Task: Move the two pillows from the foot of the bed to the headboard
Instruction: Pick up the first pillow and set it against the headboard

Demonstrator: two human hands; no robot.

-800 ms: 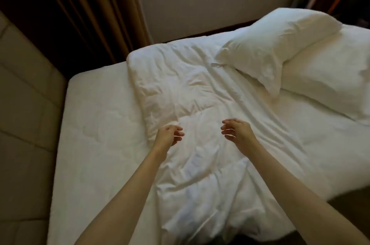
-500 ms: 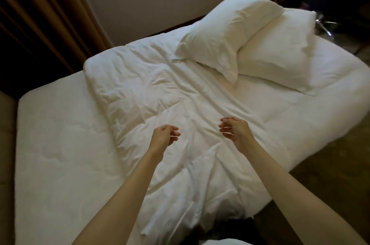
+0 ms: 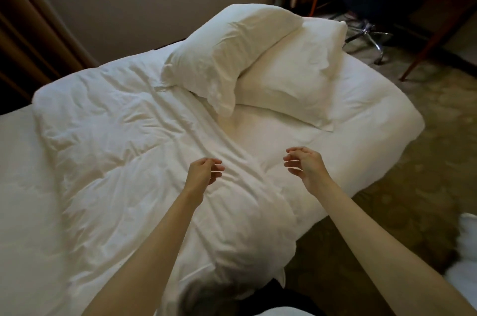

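The bed (image 3: 361, 119) takes up most of the room from where I stand, its sheet bare along the right side and a rumpled duvet (image 3: 124, 161) bunched across the middle and left. At the far right end, the foot as I take it, lie both pillows: the top pillow (image 3: 227, 57) leans slantwise over the lower pillow (image 3: 296, 78), touching it and covering its left part, while the lower one lies flat on the sheet near the corner. No headboard is in sight here, so I cannot tell what waits at that end. Neither pillow looks shifted yet; I judge the whole job is ahead, both lifts and both carries. The person's arms stretch out over the bed, well short of the pillows. The left hand (image 3: 204, 173) hangs above the duvet, fingers loosely curled and apart, holding nothing. The right hand (image 3: 304, 163) hovers over the bare sheet, fingers likewise spread and bent, empty.
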